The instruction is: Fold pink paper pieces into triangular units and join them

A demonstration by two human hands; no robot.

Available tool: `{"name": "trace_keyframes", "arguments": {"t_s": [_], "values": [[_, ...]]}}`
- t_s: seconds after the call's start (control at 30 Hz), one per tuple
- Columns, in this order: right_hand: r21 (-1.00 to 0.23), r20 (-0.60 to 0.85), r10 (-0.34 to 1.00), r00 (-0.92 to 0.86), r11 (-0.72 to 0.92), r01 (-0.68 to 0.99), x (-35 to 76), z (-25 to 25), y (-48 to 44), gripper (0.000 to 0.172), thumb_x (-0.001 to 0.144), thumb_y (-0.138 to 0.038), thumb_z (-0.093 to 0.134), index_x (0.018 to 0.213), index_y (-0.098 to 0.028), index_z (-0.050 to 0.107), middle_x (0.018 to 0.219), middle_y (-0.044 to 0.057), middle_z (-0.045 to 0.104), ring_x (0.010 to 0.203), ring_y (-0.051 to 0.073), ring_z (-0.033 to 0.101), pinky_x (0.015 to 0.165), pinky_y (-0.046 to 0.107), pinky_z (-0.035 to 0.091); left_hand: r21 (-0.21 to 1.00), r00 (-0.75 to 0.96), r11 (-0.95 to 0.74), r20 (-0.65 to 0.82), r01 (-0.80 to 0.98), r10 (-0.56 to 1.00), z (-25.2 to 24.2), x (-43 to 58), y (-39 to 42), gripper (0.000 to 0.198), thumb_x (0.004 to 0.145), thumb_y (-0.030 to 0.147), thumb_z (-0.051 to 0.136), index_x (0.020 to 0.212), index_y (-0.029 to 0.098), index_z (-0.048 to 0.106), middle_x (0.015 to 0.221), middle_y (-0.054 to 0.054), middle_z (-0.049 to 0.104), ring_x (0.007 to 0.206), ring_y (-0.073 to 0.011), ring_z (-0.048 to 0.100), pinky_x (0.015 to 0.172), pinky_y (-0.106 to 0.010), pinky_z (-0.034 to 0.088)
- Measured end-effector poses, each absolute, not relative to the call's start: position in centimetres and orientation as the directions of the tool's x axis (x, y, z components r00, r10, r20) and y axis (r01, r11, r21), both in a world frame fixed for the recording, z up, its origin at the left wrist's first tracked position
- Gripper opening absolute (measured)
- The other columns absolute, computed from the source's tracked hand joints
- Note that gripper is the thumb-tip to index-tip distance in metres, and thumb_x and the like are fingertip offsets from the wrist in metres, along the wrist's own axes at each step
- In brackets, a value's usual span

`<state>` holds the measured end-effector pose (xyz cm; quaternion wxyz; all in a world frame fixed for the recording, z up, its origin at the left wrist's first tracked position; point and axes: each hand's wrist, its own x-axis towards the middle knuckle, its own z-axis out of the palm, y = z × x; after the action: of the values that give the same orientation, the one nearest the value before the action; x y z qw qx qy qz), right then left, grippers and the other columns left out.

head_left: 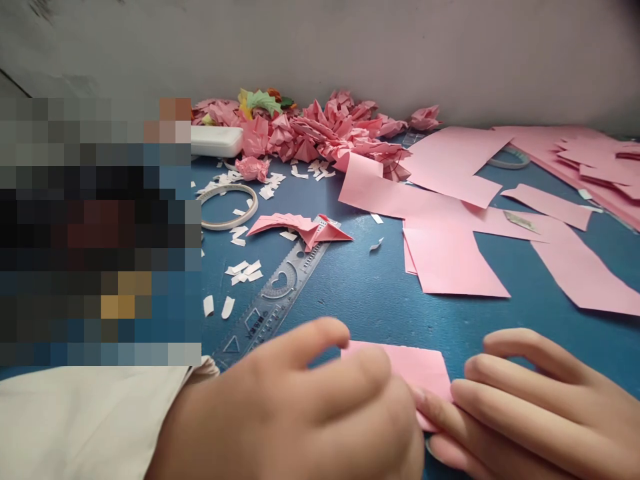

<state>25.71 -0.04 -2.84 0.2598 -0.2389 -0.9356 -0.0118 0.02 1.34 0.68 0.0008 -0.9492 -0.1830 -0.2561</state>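
Observation:
A small pink piece of paper (pixel 417 365) lies at the front of the blue table, between my two hands. My left hand (pixel 300 407) is closed over its left and near side, fingers curled; its fingertips are partly hidden. On the lower right corner, my right hand (pixel 540 407) pinches the paper with thumb and index finger, the other fingers bent together above. Part of the paper's near edge is out of sight behind my left hand. Just beyond lies a clear plastic ruler (pixel 280 287), with a folded pink paper piece (pixel 305 229) resting across its far end.
Pink sheets (pixel 460 257) spread over the right side of the blue table (pixel 350 287). A heap of folded pink pieces (pixel 325 130) sits against the wall. At left are a tape roll (pixel 254 203), a white box (pixel 217 141) and white paper scraps (pixel 244 271). A blurred block covers the far left.

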Motion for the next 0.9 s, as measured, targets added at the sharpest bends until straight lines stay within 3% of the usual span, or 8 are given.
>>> {"name": "trace_keyframes", "arguments": {"t_s": [0.07,0.13,0.37,0.57,0.73,0.9], "values": [[-0.080,0.471,0.401,-0.786,0.907,0.414,25.71,-2.80,0.04,0.022,0.109,-0.008,0.047,0.103,-0.016,0.067,0.072,-0.005,0.058,0.067,0.013,0.053,0.082,0.038,0.039,0.064,0.878,-0.965,0.404,0.254,0.258,0.75,-0.02,1.21,0.048,0.109,0.000,0.033,0.099,0.018,0.077,0.097,0.002,0.079,0.087,-0.0141,0.068,0.091,-0.031,0.053],[-0.061,0.456,0.379,-0.805,0.916,0.397,25.75,-2.83,0.04,0.023,0.105,-0.002,0.048,0.103,-0.013,0.068,0.072,-0.004,0.055,0.066,0.013,0.048,0.081,0.039,0.038,0.083,0.896,-0.962,0.352,0.259,0.271,0.79,0.02,1.07,0.051,0.108,-0.001,0.030,0.101,0.017,0.078,0.098,0.001,0.080,0.082,-0.0152,0.068,0.090,-0.031,0.054],[-0.136,0.467,0.406,-0.786,0.911,0.389,25.66,-2.80,0.40,0.015,0.105,-0.004,0.053,0.101,-0.010,0.066,0.075,-0.004,0.049,0.067,0.011,0.042,0.078,0.038,0.036,0.111,0.861,-0.944,0.388,0.310,0.328,0.82,0.18,1.26,0.057,0.111,0.002,0.025,0.097,0.016,0.079,0.090,0.001,0.080,0.073,-0.0155,0.066,0.077,-0.029,0.054],[-0.184,0.455,0.425,-0.782,0.905,0.384,25.75,-2.65,0.57,0.020,0.105,-0.003,0.051,0.092,-0.013,0.063,0.076,-0.004,0.047,0.067,0.011,0.041,0.077,0.037,0.036,0.033,0.862,-0.948,0.405,0.317,0.303,0.72,-0.08,1.17,0.055,0.111,0.001,0.025,0.103,0.016,0.078,0.094,0.002,0.081,0.081,-0.0161,0.067,0.085,-0.028,0.053],[-0.178,0.450,0.418,-0.789,0.908,0.380,25.64,-2.38,0.83,0.021,0.108,-0.005,0.047,0.095,-0.010,0.063,0.072,-0.005,0.043,0.066,0.011,0.037,0.074,0.036,0.033,-0.022,0.846,-0.932,0.427,0.361,0.318,0.42,-0.32,0.85,0.053,0.111,0.003,0.025,0.108,0.015,0.076,0.102,0.001,0.082,0.092,-0.0168,0.069,0.086,-0.029,0.053],[-0.219,0.403,0.432,-0.807,0.901,0.374,26.19,-2.74,0.68,0.019,0.109,-0.008,0.045,0.107,-0.010,0.063,0.075,-0.004,0.045,0.068,0.012,0.040,0.076,0.036,0.034,-0.030,0.867,-0.934,0.385,0.355,0.317,0.41,-0.36,0.92,0.056,0.111,0.003,0.024,0.104,0.018,0.077,0.101,0.002,0.082,0.085,-0.0172,0.068,0.080,-0.031,0.054]]}}
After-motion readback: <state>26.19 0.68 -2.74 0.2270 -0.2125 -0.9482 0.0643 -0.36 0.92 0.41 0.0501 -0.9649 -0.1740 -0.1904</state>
